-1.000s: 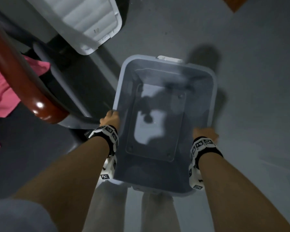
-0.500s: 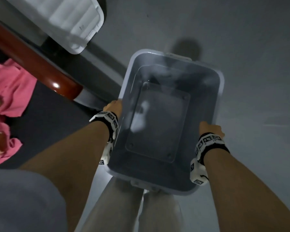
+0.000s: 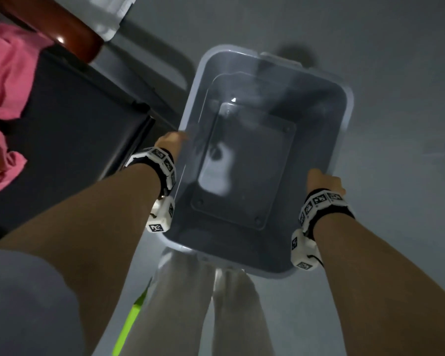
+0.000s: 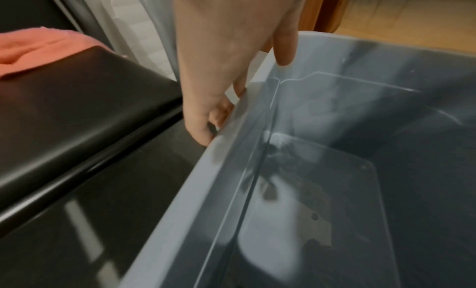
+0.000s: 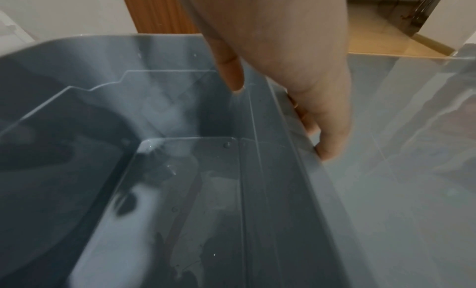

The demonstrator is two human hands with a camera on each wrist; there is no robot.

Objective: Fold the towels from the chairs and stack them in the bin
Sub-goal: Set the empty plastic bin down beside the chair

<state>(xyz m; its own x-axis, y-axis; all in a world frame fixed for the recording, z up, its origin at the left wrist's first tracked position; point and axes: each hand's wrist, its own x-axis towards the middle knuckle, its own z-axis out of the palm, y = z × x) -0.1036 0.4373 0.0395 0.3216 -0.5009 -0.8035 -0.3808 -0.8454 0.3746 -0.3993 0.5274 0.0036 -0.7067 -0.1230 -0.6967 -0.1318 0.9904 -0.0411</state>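
A clear grey plastic bin (image 3: pixel 342 104) with nothing inside hangs above the floor between both my hands. My left hand (image 3: pixel 171 142) grips its left rim (image 4: pixel 226 141), thumb inside the wall and fingers curled under the lip. On the opposite rim (image 5: pixel 304 125) my right hand (image 3: pixel 321 179) holds the same way, thumb inside, fingers outside. A pink towel (image 3: pixel 3 98) lies crumpled on the black chair seat (image 3: pixel 70 129) at the left; the left wrist view shows the towel (image 4: pixel 33 48) on the same seat (image 4: pixel 85 101).
A brown wooden chair rail (image 3: pixel 70 29) crosses the upper left, with a white bin lid (image 3: pixel 111 14) behind it. Grey floor (image 3: pixel 396 73) spreads to the right. My legs (image 3: pixel 190 309) stand below the bin, and a green strip (image 3: pixel 131 319) shows beside them.
I have carried the bin up and to the right, away from the chair. The view has swung left, bringing more of the pink towel and black seat into sight.
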